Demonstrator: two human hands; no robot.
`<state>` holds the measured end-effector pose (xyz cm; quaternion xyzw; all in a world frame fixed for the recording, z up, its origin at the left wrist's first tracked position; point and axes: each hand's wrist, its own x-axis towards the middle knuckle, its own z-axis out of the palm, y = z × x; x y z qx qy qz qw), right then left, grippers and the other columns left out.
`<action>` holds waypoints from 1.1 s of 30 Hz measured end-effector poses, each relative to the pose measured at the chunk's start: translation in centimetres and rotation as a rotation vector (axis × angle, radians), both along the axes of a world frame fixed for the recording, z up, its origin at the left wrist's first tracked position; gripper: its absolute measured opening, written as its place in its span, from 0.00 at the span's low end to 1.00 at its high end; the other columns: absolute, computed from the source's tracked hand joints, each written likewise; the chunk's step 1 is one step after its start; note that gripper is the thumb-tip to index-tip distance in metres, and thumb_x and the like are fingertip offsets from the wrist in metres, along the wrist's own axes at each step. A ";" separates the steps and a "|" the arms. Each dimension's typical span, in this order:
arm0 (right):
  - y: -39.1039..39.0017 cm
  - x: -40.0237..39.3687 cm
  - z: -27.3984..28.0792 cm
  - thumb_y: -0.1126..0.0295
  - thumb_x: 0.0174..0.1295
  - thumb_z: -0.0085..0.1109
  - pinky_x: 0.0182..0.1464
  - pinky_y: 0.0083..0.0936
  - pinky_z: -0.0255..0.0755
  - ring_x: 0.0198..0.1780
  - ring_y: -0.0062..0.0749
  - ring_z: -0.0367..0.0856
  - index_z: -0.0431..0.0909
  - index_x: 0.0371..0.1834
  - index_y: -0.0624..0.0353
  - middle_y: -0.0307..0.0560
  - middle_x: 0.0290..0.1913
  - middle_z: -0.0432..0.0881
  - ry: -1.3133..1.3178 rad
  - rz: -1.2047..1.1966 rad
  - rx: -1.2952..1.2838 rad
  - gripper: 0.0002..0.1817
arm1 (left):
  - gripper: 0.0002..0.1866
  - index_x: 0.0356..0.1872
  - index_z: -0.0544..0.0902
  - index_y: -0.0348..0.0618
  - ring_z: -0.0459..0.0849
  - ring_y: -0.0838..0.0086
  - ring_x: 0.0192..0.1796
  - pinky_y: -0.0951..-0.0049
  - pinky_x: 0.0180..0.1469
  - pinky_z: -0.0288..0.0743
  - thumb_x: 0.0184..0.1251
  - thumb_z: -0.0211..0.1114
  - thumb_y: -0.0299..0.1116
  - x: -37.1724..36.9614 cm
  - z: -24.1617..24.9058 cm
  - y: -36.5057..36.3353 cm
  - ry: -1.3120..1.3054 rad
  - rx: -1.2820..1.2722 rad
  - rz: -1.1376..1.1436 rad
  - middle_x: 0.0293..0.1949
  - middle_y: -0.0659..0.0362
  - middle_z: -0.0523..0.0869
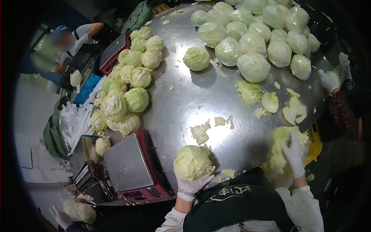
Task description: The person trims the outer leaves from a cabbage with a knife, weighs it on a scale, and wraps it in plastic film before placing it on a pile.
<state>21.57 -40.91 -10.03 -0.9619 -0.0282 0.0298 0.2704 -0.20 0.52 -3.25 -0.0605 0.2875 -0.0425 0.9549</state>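
Near the table's front edge, my gloved left hand (192, 185) cups a pale green cabbage head (192, 161) from below, with the cabbage upright against the steel. At the right edge, my gloved right hand (294, 154) grips loose cabbage leaves (279, 149), slightly blurred, beside a yellow basket (315, 142). A torn leaf piece (200, 132) lies just beyond the held cabbage. More trimmed leaves (249, 92) are scattered on the right part of the steel table (170, 112).
Wrapped cabbages (253, 67) are heaped at the far right; unwrapped ones (137, 99) line the left. One bare cabbage (196, 58) stands between. A red scale (129, 164) sits at my left. Co-workers' hands (329, 81) show at the right, far left and lower left.
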 end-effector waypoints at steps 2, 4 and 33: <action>-0.2 0.0 4.1 0.74 0.55 0.69 0.62 0.28 0.76 0.66 0.44 0.79 0.73 0.70 0.55 0.55 0.65 0.78 -0.151 -0.024 -0.065 0.35 | 0.49 0.78 0.64 0.55 0.71 0.46 0.73 0.33 0.69 0.69 0.65 0.48 0.78 1.4 -0.6 -0.6 -0.070 -0.017 -0.041 0.75 0.51 0.70; 1.8 -0.7 8.5 0.76 0.56 0.69 0.63 0.29 0.75 0.67 0.44 0.78 0.73 0.70 0.55 0.55 0.66 0.78 -0.238 0.015 0.021 0.35 | 0.45 0.77 0.66 0.57 0.75 0.48 0.71 0.35 0.64 0.75 0.67 0.45 0.76 2.8 -0.2 -1.6 0.050 -0.031 -0.030 0.73 0.53 0.74; 15.7 -0.5 9.6 0.64 0.51 0.70 0.45 0.31 0.83 0.41 0.39 0.89 0.76 0.67 0.54 0.49 0.55 0.84 0.429 1.150 0.293 0.35 | 0.38 0.76 0.65 0.41 0.78 0.52 0.70 0.48 0.69 0.76 0.79 0.47 0.62 1.9 -0.3 -3.9 0.069 0.583 -0.574 0.72 0.44 0.74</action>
